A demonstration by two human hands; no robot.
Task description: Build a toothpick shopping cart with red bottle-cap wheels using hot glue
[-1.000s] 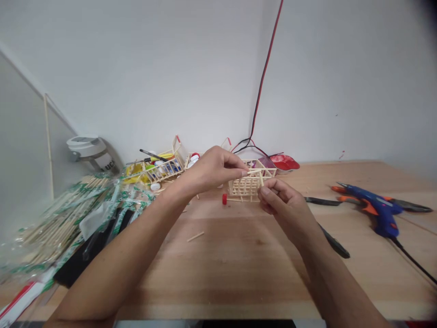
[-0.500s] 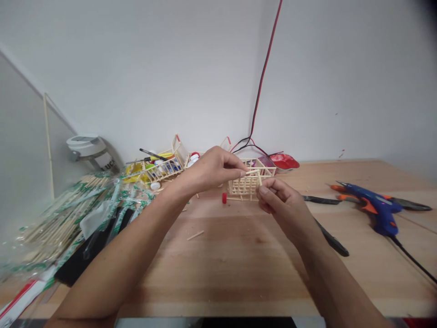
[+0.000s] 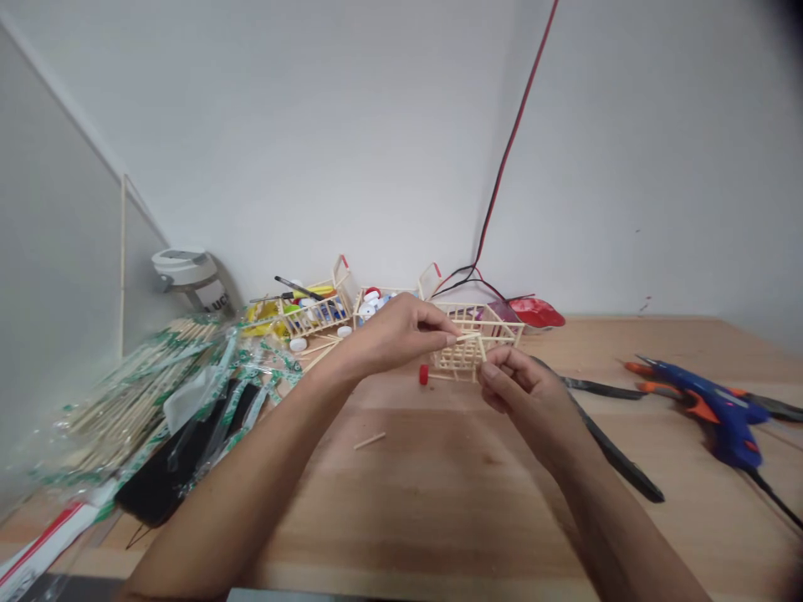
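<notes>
My left hand (image 3: 411, 334) pinches a short wooden stick (image 3: 467, 337) between thumb and fingertips. Opposite it, my right hand (image 3: 518, 380) grips another short wooden stick (image 3: 483, 348), held nearly upright. The two sticks meet at their upper ends at roughly a right angle; whether they are joined I cannot tell. Just behind my hands stands a small frame of wooden sticks (image 3: 511, 332) with a slatted lattice, partly hidden by my fingers. A red bottle cap (image 3: 424, 374) stands on edge by its lower left corner.
Stick carts (image 3: 317, 318) holding caps stand along the wall. Bagged wooden sticks (image 3: 144, 385) and a black object (image 3: 156, 481) lie at left, beneath a lidded jar (image 3: 194, 280). A blue glue gun (image 3: 715, 410) and black-handled pliers (image 3: 621, 460) lie at right. One loose stick (image 3: 370, 441) lies in front.
The whole view has shifted, so things appear farther right and slightly lower. Both hands keep their hold on the sticks, with the stick ends still meeting.
</notes>
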